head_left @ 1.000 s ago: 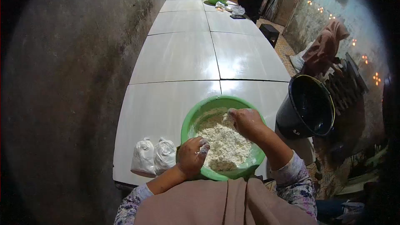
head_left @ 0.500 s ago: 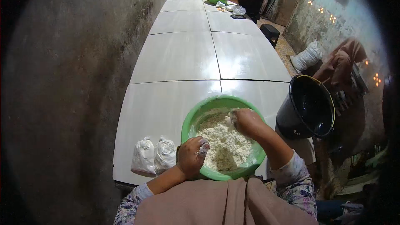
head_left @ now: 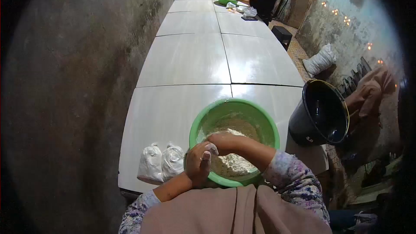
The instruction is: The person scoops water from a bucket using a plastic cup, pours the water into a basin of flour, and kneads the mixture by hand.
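Note:
A green basin (head_left: 274,125) stands at the near end of the table, with loose, crumbly white flour (head_left: 237,164) in it. My left hand (head_left: 198,163) is closed over the basin's left rim, its fingers dusted white. Against it, over the left side of the basin, is my right hand (head_left: 222,142), bent inward with its back toward me. The right fingers are hidden, so whether they hold anything does not show. Just left of the basin, two clear bags of white powder (head_left: 151,164) (head_left: 173,163) sit side by side.
A black bucket (head_left: 299,123) stands at the table's right edge. Along the left runs a bare wall (head_left: 86,82). At the far end, a person (head_left: 265,2) works at another green basin (head_left: 224,2). A white sack (head_left: 320,60) lies on the floor at right.
My right hand has moved left and toward me, from the basin's upper right to beside my left hand. The left hand stays at the rim. A brown-draped shape at far right has shifted right.

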Tool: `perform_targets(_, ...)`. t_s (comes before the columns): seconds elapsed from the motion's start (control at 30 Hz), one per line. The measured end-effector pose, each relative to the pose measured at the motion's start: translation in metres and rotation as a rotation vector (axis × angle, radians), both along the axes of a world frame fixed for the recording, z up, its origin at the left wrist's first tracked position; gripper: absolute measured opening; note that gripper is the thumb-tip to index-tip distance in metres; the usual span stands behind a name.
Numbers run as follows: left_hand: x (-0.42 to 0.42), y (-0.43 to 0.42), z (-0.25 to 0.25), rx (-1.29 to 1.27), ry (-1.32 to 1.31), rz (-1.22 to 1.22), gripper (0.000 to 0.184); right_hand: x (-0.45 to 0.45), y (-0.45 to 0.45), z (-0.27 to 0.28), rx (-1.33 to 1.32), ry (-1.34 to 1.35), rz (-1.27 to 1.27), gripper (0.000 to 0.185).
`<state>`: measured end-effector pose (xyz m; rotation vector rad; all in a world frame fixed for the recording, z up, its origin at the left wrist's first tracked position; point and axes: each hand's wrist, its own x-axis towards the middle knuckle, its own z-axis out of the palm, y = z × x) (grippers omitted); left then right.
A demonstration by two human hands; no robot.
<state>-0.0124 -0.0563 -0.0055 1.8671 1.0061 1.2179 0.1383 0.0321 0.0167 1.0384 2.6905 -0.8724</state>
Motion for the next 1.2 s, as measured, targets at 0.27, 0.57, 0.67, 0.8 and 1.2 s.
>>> perform_targets(0.27, 0.022, -0.006, -0.023, -0.028, -0.638, 0.123, 0.078, 0.016, 0.009, -0.053, 0.076, 0.285, -0.250, 0.033)
perform_targets(0.57, 0.001, 0.003, -0.046, 0.157, -0.331, -0.015, 0.058, 0.077, -0.041, 0.000, -0.031, -0.318, 0.231, 0.023)
perform_targets(0.67, -0.007, 0.000, -0.020, 0.045, -0.121, -0.034, 0.055, 0.100, -0.013, 0.001, -0.018, -0.256, -0.160, 0.032)
perform_targets(0.8, 0.000, -0.004, -0.010, -0.072, 0.028, 0.042, 0.072, 0.127, -0.004, -0.026, 0.133, -0.166, -0.270, 0.046)
perform_targets(1.2, 0.002, -0.007, 0.001, -0.048, 0.009, 0.035, 0.080, 0.062, -0.060, -0.001, -0.316, -0.362, -0.035, 0.054)
